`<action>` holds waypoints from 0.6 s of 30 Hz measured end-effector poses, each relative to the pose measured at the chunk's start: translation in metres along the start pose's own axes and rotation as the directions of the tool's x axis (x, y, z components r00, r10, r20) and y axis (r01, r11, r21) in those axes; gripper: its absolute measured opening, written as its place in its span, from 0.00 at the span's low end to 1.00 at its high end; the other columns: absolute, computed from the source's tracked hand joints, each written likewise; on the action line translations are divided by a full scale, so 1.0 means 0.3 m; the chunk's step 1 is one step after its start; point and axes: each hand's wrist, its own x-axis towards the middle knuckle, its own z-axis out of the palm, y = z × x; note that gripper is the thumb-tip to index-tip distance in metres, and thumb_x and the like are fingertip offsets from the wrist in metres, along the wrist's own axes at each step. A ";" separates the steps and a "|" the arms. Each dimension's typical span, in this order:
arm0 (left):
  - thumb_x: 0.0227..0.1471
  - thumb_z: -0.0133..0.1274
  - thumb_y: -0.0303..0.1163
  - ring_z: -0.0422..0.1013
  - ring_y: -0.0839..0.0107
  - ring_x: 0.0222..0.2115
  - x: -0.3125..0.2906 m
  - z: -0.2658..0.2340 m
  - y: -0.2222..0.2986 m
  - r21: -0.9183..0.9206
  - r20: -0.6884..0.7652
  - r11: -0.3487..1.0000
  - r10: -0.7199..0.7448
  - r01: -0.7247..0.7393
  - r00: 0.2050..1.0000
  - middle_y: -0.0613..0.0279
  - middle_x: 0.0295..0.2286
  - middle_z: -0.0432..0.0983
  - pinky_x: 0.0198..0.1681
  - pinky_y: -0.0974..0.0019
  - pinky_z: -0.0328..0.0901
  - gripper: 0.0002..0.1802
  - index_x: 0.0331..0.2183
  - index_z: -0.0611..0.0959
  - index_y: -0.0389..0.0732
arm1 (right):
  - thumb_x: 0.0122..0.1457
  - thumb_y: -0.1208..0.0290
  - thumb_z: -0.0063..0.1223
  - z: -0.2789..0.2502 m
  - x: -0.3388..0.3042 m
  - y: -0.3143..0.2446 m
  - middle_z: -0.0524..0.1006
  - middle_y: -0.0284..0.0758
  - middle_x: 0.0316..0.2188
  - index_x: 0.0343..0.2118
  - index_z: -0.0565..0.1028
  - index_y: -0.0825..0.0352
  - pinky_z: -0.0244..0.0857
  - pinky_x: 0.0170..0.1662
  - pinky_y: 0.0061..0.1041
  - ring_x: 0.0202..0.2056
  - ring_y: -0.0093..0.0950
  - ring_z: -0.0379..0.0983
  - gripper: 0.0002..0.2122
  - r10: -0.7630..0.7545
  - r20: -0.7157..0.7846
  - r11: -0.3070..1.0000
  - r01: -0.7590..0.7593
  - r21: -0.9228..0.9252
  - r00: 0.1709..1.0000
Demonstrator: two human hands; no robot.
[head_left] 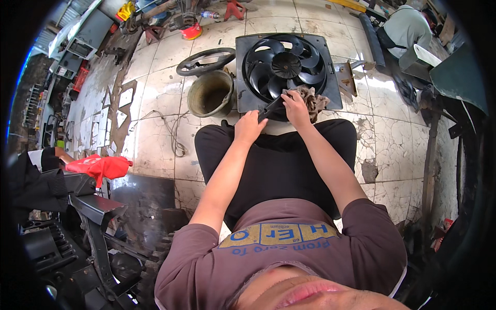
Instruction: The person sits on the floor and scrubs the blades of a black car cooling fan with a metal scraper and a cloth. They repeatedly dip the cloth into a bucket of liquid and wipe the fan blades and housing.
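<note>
A slim black part (270, 108), its kind too unclear to name, is held slantwise over the near edge of a fan. My left hand (249, 128) is closed on its lower end. The fingers of my right hand (296, 109) pinch its upper end. Beside that hand a crumpled brownish rag (313, 101) lies against the fan's frame; whether my fingers also touch it is hidden. Flat on the floor in front of me is the black radiator fan (285, 65) in its square shroud (247, 98).
A dirty bucket (194, 98) and a black steering wheel (182, 68) are left of the fan. A metal bracket (345, 80) lies to its right. Thin cord (173, 135) runs over cracked tiles. Another person (407, 28) crouches far right. A red cloth (101, 166) hangs at left.
</note>
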 end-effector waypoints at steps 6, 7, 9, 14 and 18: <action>0.60 0.63 0.42 0.77 0.48 0.45 0.021 -0.007 0.009 -0.084 -0.088 0.992 0.082 -0.089 0.993 0.53 0.45 0.76 0.47 0.48 0.73 0.24 0.52 0.79 0.39 | 0.60 0.80 0.64 -0.011 0.056 0.098 0.82 0.41 0.46 0.49 0.84 0.66 0.74 0.52 0.33 0.47 0.40 0.81 0.14 0.355 -0.153 0.927 -0.326 0.187 0.922; 0.60 0.64 0.41 0.77 0.48 0.45 0.018 -0.010 0.006 -0.112 -0.104 0.988 0.095 -0.107 0.990 0.54 0.45 0.75 0.47 0.48 0.73 0.24 0.52 0.79 0.39 | 0.60 0.80 0.65 -0.015 0.055 0.111 0.82 0.40 0.45 0.49 0.84 0.66 0.74 0.52 0.32 0.47 0.38 0.81 0.14 0.394 -0.137 0.907 -0.361 0.215 0.909; 0.58 0.66 0.38 0.77 0.50 0.46 0.022 -0.012 0.002 -0.145 -0.087 0.987 0.061 -0.074 0.994 0.56 0.46 0.73 0.47 0.49 0.73 0.23 0.52 0.79 0.42 | 0.64 0.80 0.62 -0.015 0.051 0.119 0.84 0.39 0.47 0.53 0.83 0.66 0.73 0.54 0.29 0.48 0.31 0.81 0.15 0.479 -0.056 0.855 -0.451 0.257 0.876; 0.55 0.69 0.34 0.76 0.51 0.46 0.046 -0.015 -0.006 -0.237 -0.072 0.970 0.039 -0.055 0.997 0.56 0.45 0.73 0.48 0.51 0.72 0.24 0.52 0.80 0.45 | 0.64 0.79 0.60 -0.006 0.061 0.155 0.84 0.39 0.49 0.52 0.84 0.66 0.71 0.57 0.29 0.51 0.33 0.80 0.14 0.555 -0.065 0.798 -0.510 0.321 0.829; 0.50 0.71 0.27 0.74 0.52 0.47 0.047 -0.005 -0.013 -0.238 -0.161 0.968 0.036 -0.074 0.986 0.57 0.44 0.72 0.49 0.52 0.71 0.25 0.50 0.81 0.44 | 0.64 0.79 0.61 -0.015 0.069 0.141 0.83 0.38 0.49 0.53 0.82 0.68 0.71 0.57 0.27 0.52 0.31 0.80 0.14 0.501 0.013 0.804 -0.470 0.365 0.866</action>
